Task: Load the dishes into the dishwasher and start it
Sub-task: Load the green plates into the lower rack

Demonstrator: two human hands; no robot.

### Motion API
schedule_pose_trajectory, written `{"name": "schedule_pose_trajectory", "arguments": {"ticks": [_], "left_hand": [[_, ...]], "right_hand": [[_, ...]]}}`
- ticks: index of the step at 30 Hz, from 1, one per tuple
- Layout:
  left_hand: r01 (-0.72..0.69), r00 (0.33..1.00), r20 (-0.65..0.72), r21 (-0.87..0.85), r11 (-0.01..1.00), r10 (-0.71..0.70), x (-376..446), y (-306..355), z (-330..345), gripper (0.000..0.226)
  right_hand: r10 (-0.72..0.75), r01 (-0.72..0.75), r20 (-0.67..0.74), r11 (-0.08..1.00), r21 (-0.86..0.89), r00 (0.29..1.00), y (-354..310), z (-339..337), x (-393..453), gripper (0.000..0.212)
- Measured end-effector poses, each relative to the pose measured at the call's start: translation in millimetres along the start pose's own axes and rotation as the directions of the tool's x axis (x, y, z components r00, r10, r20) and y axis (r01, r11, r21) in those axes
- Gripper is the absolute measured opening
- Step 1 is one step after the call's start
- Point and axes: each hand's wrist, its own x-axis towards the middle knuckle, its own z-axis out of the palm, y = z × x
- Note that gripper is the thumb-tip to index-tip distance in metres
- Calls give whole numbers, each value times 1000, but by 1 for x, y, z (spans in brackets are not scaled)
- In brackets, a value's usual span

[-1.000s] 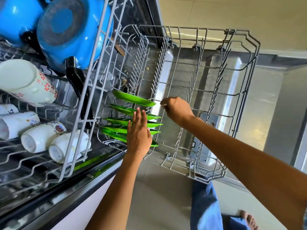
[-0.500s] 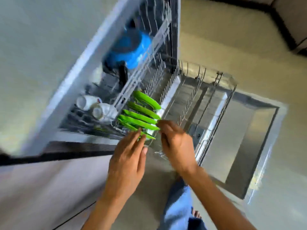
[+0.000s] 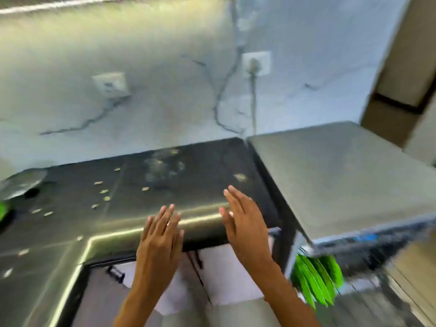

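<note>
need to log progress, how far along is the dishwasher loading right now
Done: green plates stand racked in the open dishwasher at lower right. In hand: nothing; the left hand and right hand are open and empty over the dark counter. Left: something green at the counter's far left, closing, starting.

wall (image 3: 153, 67): pale grey marble with dark veins | sockets: one white socket (image 3: 111, 84) at left, another (image 3: 256, 63) at right with a cord hanging down | tabletop (image 3: 188, 180): dark, L-shaped, glossy front edge, scattered pale crumbs | cabinet fronts (image 3: 231, 274) below: white | view blurred
</note>
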Motion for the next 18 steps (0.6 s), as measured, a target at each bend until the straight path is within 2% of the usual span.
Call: {"name": "schedule_pose_trajectory", "arguments": {"ticks": [3,7,11,16,18], "left_hand": [[181,976,-127,39,983,-175,-11,-62,-28,57],[373,909,-229,76,925,-348,-26,-159,-54,56],[524,839,-265,160,836,-475,-38,-254,-72,44],[688,723,-327,273,672,-608,-31,-368,-92,46],[715,699,-346,314,625,-625,-18,-408,-100,47]], "right_hand": [[-149,141,115,987,77,982,-43,63,26,41],[-314,263,218,937,231,924,-102,172,53,41],[-432,323,298,879,351,851,-163,285,74,42],[-515,358,373,837,414,772,-236,411,97,39],[-524,360,403,835,417,750,-260,449,107,40]]}}
